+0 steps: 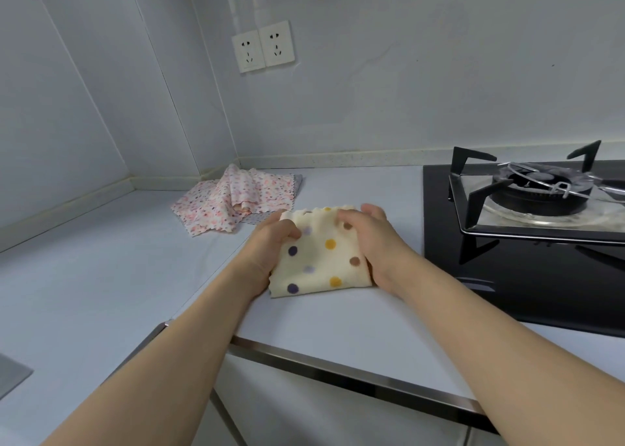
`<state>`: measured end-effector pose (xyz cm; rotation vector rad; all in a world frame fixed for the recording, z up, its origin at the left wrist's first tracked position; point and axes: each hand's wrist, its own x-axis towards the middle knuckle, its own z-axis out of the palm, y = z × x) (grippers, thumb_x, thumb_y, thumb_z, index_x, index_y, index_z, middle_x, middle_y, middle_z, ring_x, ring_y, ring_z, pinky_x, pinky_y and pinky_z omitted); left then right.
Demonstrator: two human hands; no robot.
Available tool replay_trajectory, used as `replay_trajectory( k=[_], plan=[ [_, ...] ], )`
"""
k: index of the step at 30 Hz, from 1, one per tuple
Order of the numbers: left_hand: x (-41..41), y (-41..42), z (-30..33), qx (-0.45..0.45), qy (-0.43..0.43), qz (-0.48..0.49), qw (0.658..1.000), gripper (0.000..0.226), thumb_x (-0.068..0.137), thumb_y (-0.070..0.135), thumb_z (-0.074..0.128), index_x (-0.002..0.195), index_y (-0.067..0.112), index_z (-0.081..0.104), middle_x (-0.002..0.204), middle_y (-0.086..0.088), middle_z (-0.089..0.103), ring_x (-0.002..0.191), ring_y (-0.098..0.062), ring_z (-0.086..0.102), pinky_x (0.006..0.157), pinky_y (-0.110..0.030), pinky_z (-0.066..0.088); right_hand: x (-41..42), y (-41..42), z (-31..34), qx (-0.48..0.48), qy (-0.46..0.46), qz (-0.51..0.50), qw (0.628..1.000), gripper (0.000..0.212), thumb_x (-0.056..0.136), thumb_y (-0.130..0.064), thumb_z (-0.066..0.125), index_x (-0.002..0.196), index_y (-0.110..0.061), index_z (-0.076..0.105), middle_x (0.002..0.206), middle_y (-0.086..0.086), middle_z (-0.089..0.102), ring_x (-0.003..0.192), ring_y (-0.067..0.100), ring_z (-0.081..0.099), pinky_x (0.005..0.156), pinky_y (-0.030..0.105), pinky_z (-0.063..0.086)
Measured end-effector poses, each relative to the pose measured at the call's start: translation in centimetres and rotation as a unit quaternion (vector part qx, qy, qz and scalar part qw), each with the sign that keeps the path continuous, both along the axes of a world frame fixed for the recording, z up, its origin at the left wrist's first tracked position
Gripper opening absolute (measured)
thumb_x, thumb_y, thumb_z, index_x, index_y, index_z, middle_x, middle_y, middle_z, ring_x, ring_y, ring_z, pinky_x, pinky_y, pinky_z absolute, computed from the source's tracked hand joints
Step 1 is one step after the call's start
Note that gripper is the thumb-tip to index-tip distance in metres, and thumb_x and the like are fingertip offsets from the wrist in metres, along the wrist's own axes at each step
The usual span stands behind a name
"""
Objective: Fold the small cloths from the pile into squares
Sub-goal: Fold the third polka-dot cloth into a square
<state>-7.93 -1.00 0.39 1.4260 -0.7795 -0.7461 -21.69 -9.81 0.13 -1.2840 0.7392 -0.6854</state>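
Fingers (291, 231) atop dotted cloth's (321, 263) far edge

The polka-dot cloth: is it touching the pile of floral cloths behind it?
Cannot tell. In the head view the left hand covers the far left corner of the polka-dot cloth, just where it nears the floral pile.

no readable text, labels or numbers
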Motion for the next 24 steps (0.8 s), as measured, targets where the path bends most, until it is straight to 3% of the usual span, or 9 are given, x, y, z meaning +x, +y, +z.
replay_trajectory(
  k=[2,4,9,12,14,16,19,22,24],
  plan=[
    [0.3,0.1,-0.1,-0.020,0.014,0.001,1.000,0.015,0.060,0.012,0.054,0.074,0.017,0.051,0.064,-0.003,0.059,0.056,-0.021,0.057,0.052,-0.025,0.044,0.4,-0.1,-0.3,-0.028,0.038,0.004,0.999,0.040,0.089,-0.042,0.055,0.118,-0.015,0.053,0.110,0.010,0.065,0.084,0.023,0.063,0.071,0.034,0.050],
    [0.7,0.4,-0.1,-0.040,0.037,-0.002,0.999,0.019,0.061,0.010,0.055,0.076,0.019,0.048,0.065,-0.003,0.057,0.055,-0.020,0.057,0.050,-0.026,0.045,0.7,-0.1,-0.6,-0.079,0.057,-0.006,0.995,0.030,0.093,-0.040,0.048,0.102,-0.012,0.057,0.108,0.015,0.065,0.078,0.024,0.060,0.072,0.035,0.048],
    [2.3,1.0,-0.6,-0.092,0.122,-0.018,0.988,0.025,0.068,0.003,0.055,0.076,0.026,0.049,0.069,0.000,0.048,0.052,-0.016,0.050,0.044,-0.023,0.038,0.9,0.3,-1.0,-0.245,0.098,-0.034,0.964,0.021,0.102,-0.030,0.035,0.109,-0.014,0.047,0.106,0.003,0.056,0.093,0.020,0.054,0.081,0.032,0.043],
    [2.7,0.8,-0.8,-0.112,0.156,-0.045,0.980,0.025,0.067,0.004,0.058,0.084,0.023,0.061,0.085,-0.001,0.062,0.066,-0.018,0.060,0.058,-0.029,0.047,1.0,0.6,-1.2,-0.292,0.096,-0.038,0.951,0.016,0.103,-0.028,0.033,0.111,-0.018,0.041,0.102,0.000,0.055,0.093,0.020,0.053,0.076,0.031,0.040],
    [2.9,0.8,-0.7,-0.087,0.180,-0.077,0.977,0.039,0.070,0.009,0.061,0.107,0.018,0.066,0.102,-0.007,0.068,0.085,-0.025,0.066,0.074,-0.035,0.055,1.0,0.7,-1.2,-0.323,0.077,-0.036,0.943,0.012,0.103,-0.028,0.034,0.110,-0.021,0.041,0.097,0.000,0.057,0.089,0.021,0.054,0.073,0.033,0.042],
    [2.7,1.0,-0.5,-0.039,0.185,-0.136,0.972,0.053,0.073,0.017,0.064,0.126,0.009,0.060,0.114,-0.015,0.065,0.101,-0.033,0.064,0.088,-0.043,0.053,0.9,1.1,-1.2,-0.357,0.050,-0.037,0.932,0.013,0.102,-0.027,0.037,0.112,-0.022,0.042,0.095,0.002,0.060,0.087,0.021,0.056,0.075,0.035,0.044],
    [2.6,0.9,-0.4,-0.016,0.193,-0.187,0.963,0.063,0.061,0.027,0.079,0.118,0.005,0.064,0.109,-0.018,0.066,0.099,-0.035,0.065,0.089,-0.045,0.053,0.6,1.3,-1.1,-0.404,0.025,-0.056,0.913,0.014,0.102,-0.027,0.038,0.114,-0.022,0.043,0.089,0.001,0.060,0.079,0.017,0.056,0.070,0.033,0.044],
    [2.2,0.8,-0.3,-0.024,0.180,-0.211,0.961,0.057,0.054,0.023,0.085,0.108,0.008,0.071,0.106,-0.016,0.070,0.096,-0.034,0.068,0.082,-0.045,0.056,0.2,1.2,-0.9,-0.428,0.007,-0.086,0.900,0.008,0.102,-0.028,0.036,0.109,-0.026,0.041,0.084,-0.006,0.057,0.076,0.009,0.055,0.066,0.026,0.044],
    [2.0,0.8,-0.2,-0.023,0.177,-0.215,0.960,0.059,0.047,0.023,0.091,0.102,0.010,0.073,0.103,-0.015,0.071,0.094,-0.033,0.069,0.080,-0.045,0.057,0.1,1.2,-0.8,-0.427,-0.002,-0.097,0.899,0.004,0.103,-0.028,0.035,0.105,-0.029,0.038,0.085,-0.008,0.057,0.077,0.009,0.055,0.066,0.029,0.044]
  ],
)
